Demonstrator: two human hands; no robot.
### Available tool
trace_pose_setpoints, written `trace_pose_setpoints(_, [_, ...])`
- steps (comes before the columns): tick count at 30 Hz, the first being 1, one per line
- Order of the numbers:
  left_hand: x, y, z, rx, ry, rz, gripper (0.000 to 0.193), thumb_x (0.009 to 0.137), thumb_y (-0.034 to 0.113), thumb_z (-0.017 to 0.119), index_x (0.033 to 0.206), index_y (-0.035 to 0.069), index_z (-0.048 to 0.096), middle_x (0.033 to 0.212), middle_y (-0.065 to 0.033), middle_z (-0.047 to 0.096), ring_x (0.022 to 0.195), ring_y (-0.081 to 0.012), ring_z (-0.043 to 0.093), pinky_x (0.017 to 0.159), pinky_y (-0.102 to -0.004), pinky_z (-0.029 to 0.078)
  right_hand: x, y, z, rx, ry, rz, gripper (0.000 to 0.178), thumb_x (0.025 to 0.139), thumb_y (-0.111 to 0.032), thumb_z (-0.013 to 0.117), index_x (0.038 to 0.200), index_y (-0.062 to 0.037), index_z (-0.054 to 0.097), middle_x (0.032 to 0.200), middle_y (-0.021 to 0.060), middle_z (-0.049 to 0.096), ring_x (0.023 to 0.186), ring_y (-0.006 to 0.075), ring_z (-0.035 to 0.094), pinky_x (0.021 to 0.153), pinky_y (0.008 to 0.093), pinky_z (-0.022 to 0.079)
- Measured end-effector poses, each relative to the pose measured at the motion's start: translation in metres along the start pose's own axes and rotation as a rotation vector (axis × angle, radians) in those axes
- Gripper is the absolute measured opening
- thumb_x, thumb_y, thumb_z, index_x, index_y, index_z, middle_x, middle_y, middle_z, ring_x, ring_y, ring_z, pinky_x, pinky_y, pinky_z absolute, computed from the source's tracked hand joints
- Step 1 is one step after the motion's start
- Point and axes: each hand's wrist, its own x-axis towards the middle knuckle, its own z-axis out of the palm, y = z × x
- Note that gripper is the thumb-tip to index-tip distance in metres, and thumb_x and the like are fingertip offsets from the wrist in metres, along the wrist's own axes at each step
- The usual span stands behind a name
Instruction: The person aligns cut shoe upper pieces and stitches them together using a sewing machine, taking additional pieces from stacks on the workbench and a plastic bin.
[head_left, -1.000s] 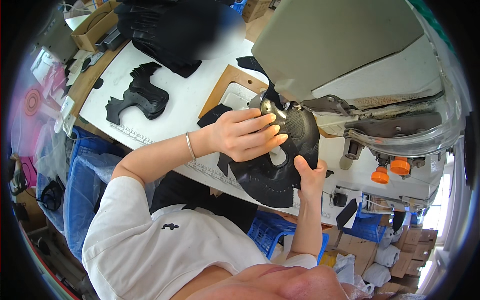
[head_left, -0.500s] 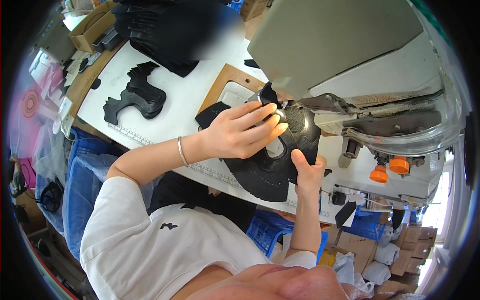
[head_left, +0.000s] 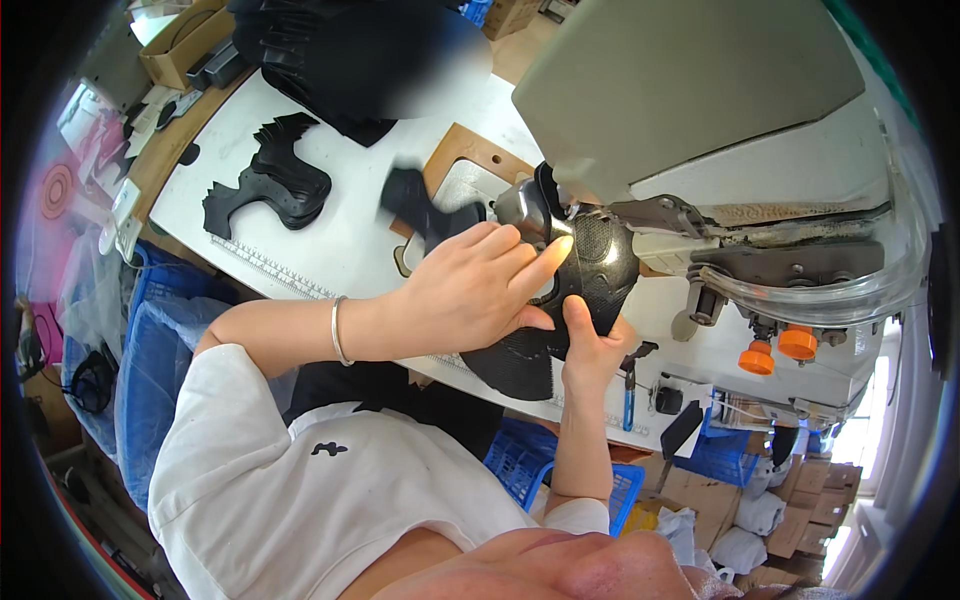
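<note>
A black shoe upper (head_left: pixel 602 262) with a meshed panel lies under the head of a sewing machine (head_left: pixel 690 90). My left hand (head_left: pixel 480 285) is closed over its left side, index finger stretched toward the stitching spot and thumb tucked near an edge. From beneath that hand a curved black strip (head_left: pixel 425 205) sticks out to the left, its end smeared by motion. Closer to me on the right, my right hand (head_left: pixel 595 350) grips the upper's near edge, thumb on top and the other fingers mostly hidden below. The needle area is partly covered by the shiny machine parts.
A stack of curved black pieces (head_left: pixel 285 180) lies on the white table (head_left: pixel 350 215) at left. Behind it rises a pile of larger black pieces (head_left: pixel 290 50). Orange knobs (head_left: pixel 757 357) jut from the machine. A blue-handled tool (head_left: pixel 629 400) lies by my right hand.
My left hand has shifted nearer to me, and its thumb now shows. The black strip's end has swung left and up. The upper has turned, and my right hand has moved slightly left.
</note>
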Motion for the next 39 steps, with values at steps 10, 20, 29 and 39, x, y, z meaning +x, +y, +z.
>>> trace_pose_setpoints(10, [-0.011, -0.020, -0.002, 0.456, 0.058, 0.196, 0.063, 0.084, 0.050, 0.059, 0.131, 0.008, 0.060, 0.118, -0.0060, 0.050, 0.127, -0.0259, 0.044, 0.115, -0.0518, 0.029, -0.012, 0.021, 0.034, 0.006, 0.067, -0.100, 0.017, 0.093, -0.013, 0.065, 0.098, 0.0026, 0.067, 0.090, 0.0029, 0.067, 0.078, 0.0076, 0.059, 0.071, 0.0223, 0.048])
trace_pose_setpoints(20, [-0.019, -0.027, -0.005, -0.007, 0.297, 0.270, 0.032, 0.068, 0.003, 0.069, 0.099, -0.007, 0.068, 0.107, -0.0166, 0.067, 0.100, -0.0307, 0.065, 0.091, -0.0435, 0.053, -0.012, 0.036, 0.075, 0.349, 0.248, -0.108, 0.015, 0.095, -0.012, 0.063, 0.095, 0.0028, 0.065, 0.091, 0.0051, 0.067, 0.078, 0.0090, 0.063, 0.069, 0.0241, 0.052])
trace_pose_setpoints(29, [-0.010, -0.041, -0.008, 0.074, 0.285, 0.360, 0.033, 0.068, 0.006, 0.069, 0.099, -0.005, 0.068, 0.109, -0.0155, 0.068, 0.101, -0.0270, 0.065, 0.080, -0.0365, 0.052, -0.003, 0.038, 0.093, 0.462, 0.315, -0.160, 0.019, 0.096, -0.015, 0.061, 0.102, 0.0031, 0.062, 0.096, 0.0068, 0.068, 0.082, 0.0106, 0.064, 0.070, 0.0255, 0.054])
trace_pose_setpoints(39, [0.002, -0.055, -0.013, 0.106, 0.271, 0.418, 0.030, 0.070, 0.008, 0.069, 0.098, -0.003, 0.069, 0.109, -0.0126, 0.069, 0.100, -0.0253, 0.065, 0.079, -0.0350, 0.051, 0.006, 0.034, 0.105, 0.559, 0.394, -0.121, 0.018, 0.094, -0.012, 0.064, 0.100, 0.0043, 0.064, 0.095, 0.0063, 0.067, 0.081, 0.0101, 0.063, 0.073, 0.0247, 0.053])
